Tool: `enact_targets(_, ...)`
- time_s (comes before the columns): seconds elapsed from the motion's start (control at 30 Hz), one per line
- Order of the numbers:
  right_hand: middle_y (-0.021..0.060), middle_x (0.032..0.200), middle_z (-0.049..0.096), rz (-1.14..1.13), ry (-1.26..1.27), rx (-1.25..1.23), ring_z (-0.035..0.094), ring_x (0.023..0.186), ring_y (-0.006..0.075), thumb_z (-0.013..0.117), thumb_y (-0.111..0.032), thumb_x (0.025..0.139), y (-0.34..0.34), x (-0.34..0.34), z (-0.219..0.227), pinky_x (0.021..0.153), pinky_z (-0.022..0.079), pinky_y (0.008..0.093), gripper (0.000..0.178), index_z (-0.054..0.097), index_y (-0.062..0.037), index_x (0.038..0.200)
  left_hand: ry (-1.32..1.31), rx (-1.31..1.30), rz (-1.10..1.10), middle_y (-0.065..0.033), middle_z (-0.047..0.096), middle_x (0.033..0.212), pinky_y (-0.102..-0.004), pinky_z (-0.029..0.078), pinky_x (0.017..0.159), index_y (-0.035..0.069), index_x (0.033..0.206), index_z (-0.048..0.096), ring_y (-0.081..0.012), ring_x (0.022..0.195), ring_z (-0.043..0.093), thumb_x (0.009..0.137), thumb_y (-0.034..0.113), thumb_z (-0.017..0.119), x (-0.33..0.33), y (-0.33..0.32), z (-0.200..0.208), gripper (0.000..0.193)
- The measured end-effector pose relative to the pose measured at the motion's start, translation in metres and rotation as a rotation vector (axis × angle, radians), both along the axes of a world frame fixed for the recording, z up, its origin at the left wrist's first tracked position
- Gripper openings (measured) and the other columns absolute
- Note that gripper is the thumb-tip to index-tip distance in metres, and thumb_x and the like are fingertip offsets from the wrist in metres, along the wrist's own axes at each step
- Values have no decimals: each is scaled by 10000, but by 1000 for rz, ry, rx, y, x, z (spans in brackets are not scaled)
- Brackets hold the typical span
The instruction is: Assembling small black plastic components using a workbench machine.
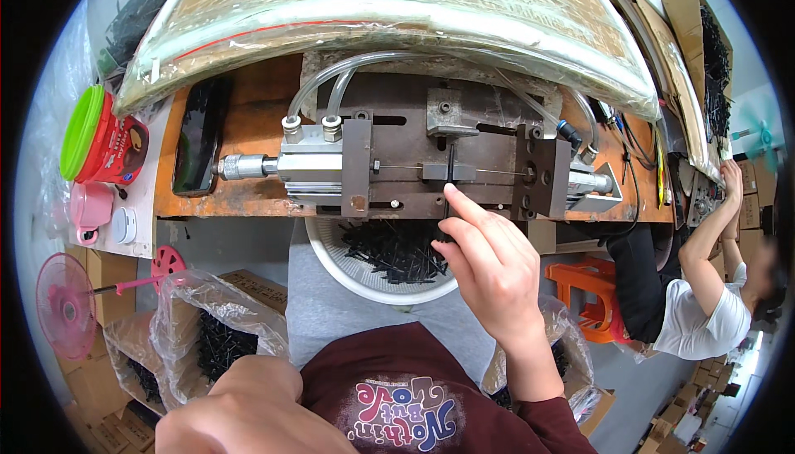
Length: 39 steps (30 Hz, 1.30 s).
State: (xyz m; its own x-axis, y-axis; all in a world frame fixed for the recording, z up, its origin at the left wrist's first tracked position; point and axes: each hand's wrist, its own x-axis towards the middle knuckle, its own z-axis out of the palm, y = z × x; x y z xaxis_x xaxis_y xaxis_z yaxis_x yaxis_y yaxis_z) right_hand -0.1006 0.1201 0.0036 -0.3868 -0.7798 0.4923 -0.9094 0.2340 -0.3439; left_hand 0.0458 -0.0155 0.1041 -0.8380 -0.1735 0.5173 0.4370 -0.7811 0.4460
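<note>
My right hand (pixel 501 280) is at the front of a metal bench fixture (pixel 406 152), its fingers closed on a thin black plastic rod (pixel 450 174). The index fingertip presses along the rod, which lies across a small grey block (pixel 435 172) in the middle of the fixture. A thin metal pin comes toward this block from either side. Below the fingers stands a white basket (pixel 323 255) with many loose black plastic pieces (pixel 393 247). Only part of my bare left arm (pixel 248 408) shows at the lower left; its hand is out of sight.
Air cylinders (pixel 310 168) with clear hoses flank the fixture. A plastic-wrapped board (pixel 397 23) overhangs behind. A phone (pixel 199 143), red bucket (pixel 112 139) and pink cup (pixel 89 205) stand left. Bags (pixel 178 321) of black pieces sit below. A co-worker (pixel 704 305) works at right.
</note>
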Motion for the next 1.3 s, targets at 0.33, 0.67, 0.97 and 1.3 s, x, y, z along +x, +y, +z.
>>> enact_targets(0.33,74,1214,680,-101,82,160,595,576,183,776,-58,693,-1,-4,7,566,476,278,235,643,-40,886,-62,-154,-234,-90,618,947,-241,501,614,70,790,636,-169,717,581,903,30,668,-3,-31,12,124)
enact_targets(0.67,88,1132,697,10,9,195,624,613,211,814,-118,681,-8,-9,35,597,513,305,282,655,-57,906,148,-341,148,-131,666,797,-297,481,513,11,793,598,-200,641,612,884,106,721,7,-39,-22,180)
enact_targets(0.97,243,1289,580,-204,331,-108,504,1270,362,739,-656,709,-138,-153,89,1066,382,433,923,556,39,1288,-120,-339,318,-133,679,832,-301,467,621,-30,901,648,-217,701,636,794,74,733,12,-21,-57,172)
enact_targets(1.3,192,1277,583,-269,215,369,533,1232,324,598,-428,851,-181,-192,90,1022,425,475,574,589,-7,1241,-162,-902,358,-126,713,853,-315,529,622,0,959,689,-241,703,677,733,88,802,8,-19,-63,268)
